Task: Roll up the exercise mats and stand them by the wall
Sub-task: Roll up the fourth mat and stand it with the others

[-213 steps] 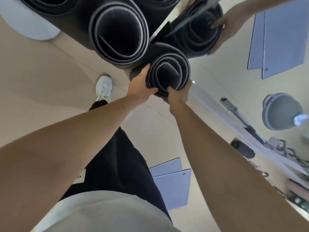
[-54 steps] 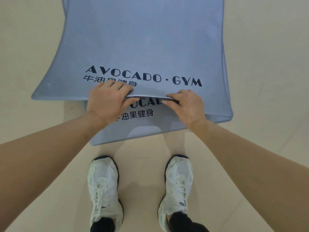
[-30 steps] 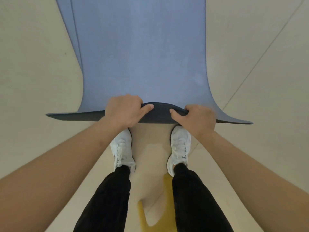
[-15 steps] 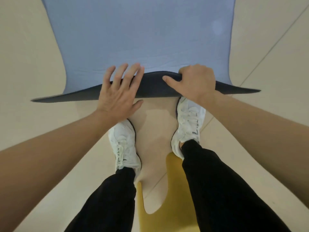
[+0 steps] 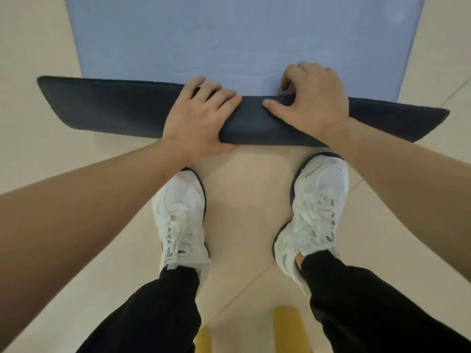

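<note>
A blue exercise mat (image 5: 229,39) lies flat on the floor ahead of me, stretching away to the top of the view. Its near end is turned over into a low fold or first roll, showing the dark underside (image 5: 112,108) as a band across the view. My left hand (image 5: 201,118) presses flat on that dark band, fingers spread. My right hand (image 5: 311,103) curls over the band's far edge with the thumb on top, gripping it. The fold's inside is hidden.
My two white shoes (image 5: 181,220) stand on the beige tiled floor (image 5: 51,154) just behind the fold, with black trousers (image 5: 369,307) above them. A yellow object (image 5: 288,327) shows at the bottom edge between my legs.
The lifted near edge has been turned over onto the blue surface, widening the dark band. My left hand dropped from open fingers to pressing flat on it. My view moved closer.
</note>
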A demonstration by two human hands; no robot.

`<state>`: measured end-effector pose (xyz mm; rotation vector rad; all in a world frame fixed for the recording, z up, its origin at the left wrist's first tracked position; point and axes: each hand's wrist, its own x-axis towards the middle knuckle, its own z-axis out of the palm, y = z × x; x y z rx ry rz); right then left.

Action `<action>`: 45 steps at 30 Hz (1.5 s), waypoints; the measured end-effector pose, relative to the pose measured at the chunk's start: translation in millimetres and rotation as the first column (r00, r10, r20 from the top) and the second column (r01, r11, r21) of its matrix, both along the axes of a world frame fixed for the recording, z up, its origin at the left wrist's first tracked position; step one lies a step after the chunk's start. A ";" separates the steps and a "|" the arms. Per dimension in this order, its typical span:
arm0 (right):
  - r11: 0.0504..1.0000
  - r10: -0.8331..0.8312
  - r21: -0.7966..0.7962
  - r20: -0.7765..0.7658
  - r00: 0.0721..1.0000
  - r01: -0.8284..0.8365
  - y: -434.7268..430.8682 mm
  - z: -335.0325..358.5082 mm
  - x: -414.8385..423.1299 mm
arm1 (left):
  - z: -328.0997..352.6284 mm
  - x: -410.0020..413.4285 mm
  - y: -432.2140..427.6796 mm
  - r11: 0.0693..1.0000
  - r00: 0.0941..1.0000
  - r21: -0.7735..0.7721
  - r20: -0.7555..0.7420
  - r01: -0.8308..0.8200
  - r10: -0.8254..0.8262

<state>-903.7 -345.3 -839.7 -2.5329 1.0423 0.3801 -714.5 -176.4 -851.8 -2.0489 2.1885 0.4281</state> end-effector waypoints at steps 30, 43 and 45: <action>0.961 0.220 -0.156 -0.052 0.974 -0.226 -2.9 10.6 0.9 | 28.8 42.1 -14.9 0.981 0.982 -0.076 0.052 -0.179 0.184; 0.969 0.111 0.224 -0.035 0.993 -0.100 -29.0 57.7 10.1 | 86.7 48.6 -52.1 0.912 0.961 0.330 -0.047 -0.243 0.273; 0.954 0.105 0.286 -0.037 0.994 -0.090 -22.8 63.9 1.1 | 92.7 42.5 -47.1 0.901 0.966 0.373 -0.041 -0.222 0.255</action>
